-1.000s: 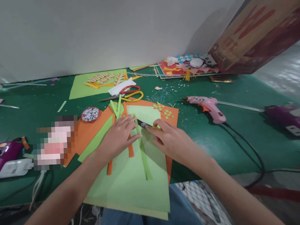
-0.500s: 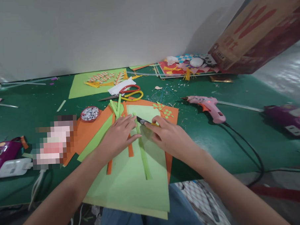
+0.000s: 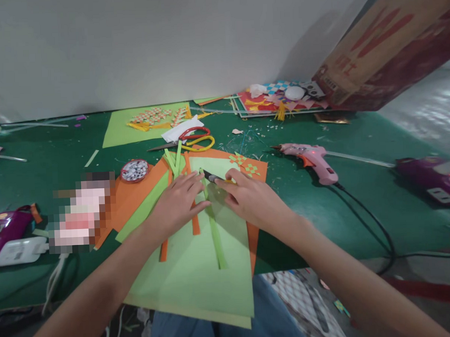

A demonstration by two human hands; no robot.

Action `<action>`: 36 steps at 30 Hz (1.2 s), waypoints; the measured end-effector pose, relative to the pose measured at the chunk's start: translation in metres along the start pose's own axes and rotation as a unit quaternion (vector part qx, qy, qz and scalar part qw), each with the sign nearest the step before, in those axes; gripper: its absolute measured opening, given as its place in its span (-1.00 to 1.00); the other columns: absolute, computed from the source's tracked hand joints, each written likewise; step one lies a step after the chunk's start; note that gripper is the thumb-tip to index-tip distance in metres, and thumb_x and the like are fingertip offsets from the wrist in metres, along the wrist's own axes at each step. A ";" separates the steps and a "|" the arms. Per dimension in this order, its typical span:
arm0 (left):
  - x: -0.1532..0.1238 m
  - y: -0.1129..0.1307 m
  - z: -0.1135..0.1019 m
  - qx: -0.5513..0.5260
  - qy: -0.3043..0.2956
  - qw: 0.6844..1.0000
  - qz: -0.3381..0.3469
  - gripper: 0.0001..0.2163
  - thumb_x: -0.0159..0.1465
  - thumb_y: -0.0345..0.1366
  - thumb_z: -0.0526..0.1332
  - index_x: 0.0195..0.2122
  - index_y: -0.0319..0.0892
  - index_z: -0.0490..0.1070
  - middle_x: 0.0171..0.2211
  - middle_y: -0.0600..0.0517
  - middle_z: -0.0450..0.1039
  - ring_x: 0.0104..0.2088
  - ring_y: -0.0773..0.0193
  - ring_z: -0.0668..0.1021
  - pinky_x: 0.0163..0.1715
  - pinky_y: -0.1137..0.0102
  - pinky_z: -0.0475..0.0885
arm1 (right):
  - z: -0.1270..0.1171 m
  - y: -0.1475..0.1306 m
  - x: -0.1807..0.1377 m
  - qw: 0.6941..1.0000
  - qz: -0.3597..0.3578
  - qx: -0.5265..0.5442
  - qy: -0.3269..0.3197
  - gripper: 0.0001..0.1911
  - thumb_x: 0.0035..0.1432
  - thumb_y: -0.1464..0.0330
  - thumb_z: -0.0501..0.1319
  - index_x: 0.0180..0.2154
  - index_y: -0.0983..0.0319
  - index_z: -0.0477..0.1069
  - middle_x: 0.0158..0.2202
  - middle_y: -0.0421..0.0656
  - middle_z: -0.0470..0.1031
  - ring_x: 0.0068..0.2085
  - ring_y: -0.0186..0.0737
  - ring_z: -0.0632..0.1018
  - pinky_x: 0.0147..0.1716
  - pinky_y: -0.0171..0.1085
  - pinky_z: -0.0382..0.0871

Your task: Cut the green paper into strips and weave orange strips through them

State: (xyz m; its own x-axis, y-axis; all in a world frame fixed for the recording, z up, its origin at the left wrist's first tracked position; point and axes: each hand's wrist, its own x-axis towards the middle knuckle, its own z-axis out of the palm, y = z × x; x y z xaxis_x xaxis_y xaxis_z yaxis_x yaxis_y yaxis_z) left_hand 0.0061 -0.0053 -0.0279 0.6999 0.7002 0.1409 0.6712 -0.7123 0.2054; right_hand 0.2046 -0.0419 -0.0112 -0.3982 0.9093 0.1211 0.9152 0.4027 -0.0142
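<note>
My right hand grips a box cutter, its dark blade pointing left at the top of a narrow green paper strip. That strip lies lengthwise on a light green paper sheet. Flat on the papers rests my left hand, fingers stretched out, with its fingertips at the strip's upper part beside the blade. Orange paper strips stick out from under this hand. More green strips cross just above it. Whether the blade touches the strip, I cannot tell.
Scissors and a round container of googly eyes lie beyond the papers. To the right sits a pink hot glue gun with its cord. A blurred-out phone-like object is at left. A large paper bag stands back right.
My right hand and the box cutter have shifted very slightly, the right forearm swinging a little lower. My left hand and the green strip stay in place.
</note>
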 end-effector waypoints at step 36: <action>-0.011 -0.018 -0.030 0.023 0.277 0.950 -0.146 -0.78 0.38 -0.26 -0.06 -0.12 -0.09 0.35 -0.09 -0.02 0.49 0.02 0.23 0.48 0.22 0.16 0.18 | 0.016 -0.022 -0.023 0.980 -0.157 0.113 0.054 -0.39 0.22 0.11 0.12 0.17 0.35 0.26 0.22 0.09 0.24 0.25 -0.02 0.25 0.20 0.04 0.19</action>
State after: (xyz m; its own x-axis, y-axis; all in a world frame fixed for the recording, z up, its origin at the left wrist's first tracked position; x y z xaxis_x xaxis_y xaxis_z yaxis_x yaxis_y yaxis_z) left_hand -0.0207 0.0015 -0.0041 0.2554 0.7776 0.5745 0.8358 -0.4763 0.2731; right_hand 0.1930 -0.0700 -0.0294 -0.6377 0.7253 0.2594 0.7070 0.6848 -0.1765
